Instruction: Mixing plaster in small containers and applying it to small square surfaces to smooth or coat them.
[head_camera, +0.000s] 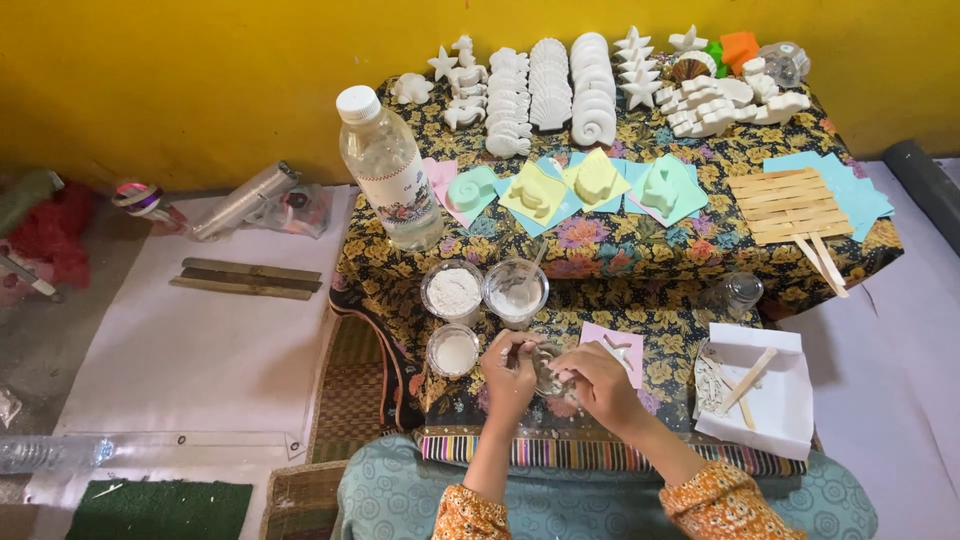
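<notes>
My left hand (510, 368) and right hand (592, 385) together grasp a small clear plastic cup (548, 368) near the front edge of the floral-clothed desk (640, 250).

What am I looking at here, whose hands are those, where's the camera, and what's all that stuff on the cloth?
There is no machine: this is one picture from a camera worn on a person's head, looking down. Their left hand and right hand meet over a small clear cup, seemingly stirring it. On the flowered cloth stand a water bottle, three cups of white powder or paste, coloured moulds on paper squares, rows of white cast shells and starfish, and wooden sticks.
</notes>
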